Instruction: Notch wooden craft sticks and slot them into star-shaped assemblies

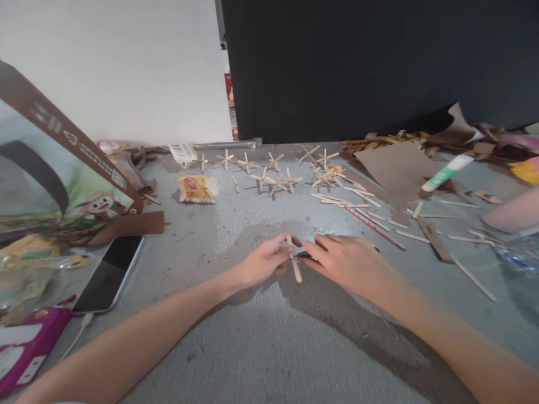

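Pale wood shows between the fingers of the left hand (267, 261), which pinches a stick (297, 271) between thumb and fingers, a little above the near middle of the desk (244, 342). The stick slants, its lower end pointing toward the wearer. The right hand (343, 258) is closed around a dark tool (302, 255), whose tip meets or nearly meets the stick at about its middle; the fingers hide most of the tool, so whether the two touch cannot be told. A bit of yellow shows behind the knuckles of that hand.

Beyond the hands, star-like crosses (277, 182) made of similar sticks stand and lie toward the back of the desk. To their right, loose sticks (332, 200) lie scattered, with a red pencil (374, 227) among them. Farther right, a green and white tube (448, 173) leans over brown cardboard (393, 165), and what looks like another person's arm (514, 212) comes in at the edge.

On the left, a yellow packet (197, 189) lies near the crosses. A phone (110, 275) lies face up with its screen dark, a white cable (78, 336) at its near end, between a purple case (36, 348) and a printed box (63, 146).
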Available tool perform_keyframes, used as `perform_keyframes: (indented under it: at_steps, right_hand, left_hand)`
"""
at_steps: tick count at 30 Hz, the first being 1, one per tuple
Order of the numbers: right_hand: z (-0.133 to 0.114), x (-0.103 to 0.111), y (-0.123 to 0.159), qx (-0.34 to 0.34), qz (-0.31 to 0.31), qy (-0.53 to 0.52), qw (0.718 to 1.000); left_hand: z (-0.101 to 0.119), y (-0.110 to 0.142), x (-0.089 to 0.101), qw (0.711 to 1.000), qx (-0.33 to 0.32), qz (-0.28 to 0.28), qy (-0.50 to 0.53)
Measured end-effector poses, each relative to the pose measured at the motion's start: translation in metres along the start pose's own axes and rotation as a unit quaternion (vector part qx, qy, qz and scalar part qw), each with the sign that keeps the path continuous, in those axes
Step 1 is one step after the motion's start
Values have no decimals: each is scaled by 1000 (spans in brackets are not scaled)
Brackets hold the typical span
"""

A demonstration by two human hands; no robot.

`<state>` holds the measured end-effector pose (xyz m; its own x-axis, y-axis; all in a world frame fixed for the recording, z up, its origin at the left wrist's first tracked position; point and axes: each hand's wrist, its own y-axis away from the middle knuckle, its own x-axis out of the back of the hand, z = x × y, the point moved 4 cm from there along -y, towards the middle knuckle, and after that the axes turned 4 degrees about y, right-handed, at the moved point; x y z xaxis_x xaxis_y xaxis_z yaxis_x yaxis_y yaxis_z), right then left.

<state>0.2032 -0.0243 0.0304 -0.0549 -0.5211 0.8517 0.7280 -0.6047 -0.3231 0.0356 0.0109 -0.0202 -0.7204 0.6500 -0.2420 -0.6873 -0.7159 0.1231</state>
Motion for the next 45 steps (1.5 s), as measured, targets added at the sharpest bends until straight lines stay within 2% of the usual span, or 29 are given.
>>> perform_keyframes:
  at_steps: [2, 4, 7, 10, 13, 15, 18, 20, 23, 28, 31, 37, 40, 45]
  right_hand:
    - [8, -3, 3, -33, 25, -39, 998]
    - [18, -10, 6, -97, 29, -70, 992]
    - [31, -28, 12, -185, -13, -66, 980]
    - [35, -43, 14, -204, -42, -72, 975]
    - [33, -40, 13, -219, 24, -152, 964]
    - [26, -34, 9, -224, 68, -270, 934]
    - [8, -27, 1, -210, 68, -455, 863]
    - [-2, -25, -3, -202, 65, -521, 827]
    - [-8, -24, -5, -205, 84, -553, 803]
    - [-5, -28, -3, -234, 136, -505, 820]
    - [-3, -30, 0, -246, 178, -457, 836]
    - [-6, -27, 0, -195, 240, -358, 881]
    - [-11, -23, 0, -161, 267, -311, 898]
    - [-18, -21, 1, -129, 273, -265, 916]
  left_hand:
    - [1, 1, 1, 1000, -10, 8, 10]
    - [1, 1, 2, 999, -15, 20, 22]
    - [1, 1, 3, 998, -5, 36, 42]
    - [2, 1, 4, 996, 6, 49, 70]
    - [7, 2, 4, 994, -3, 62, 90]
    - [10, 3, 3, 992, -13, 75, 100]
    - [12, 5, 0, 992, -12, 80, 99]
    - [12, 6, -2, 993, -11, 73, 92]
    - [8, 5, -3, 994, -22, 60, 92]
    - [3, 3, -3, 990, -48, 77, 110]
    - [4, 4, -3, 989, -79, 93, 78]
    - [3, 10, -7, 992, -98, 77, -6]
    - [2, 10, -8, 991, -94, 90, -18]
    - [2, 11, -12, 990, -101, 97, -24]
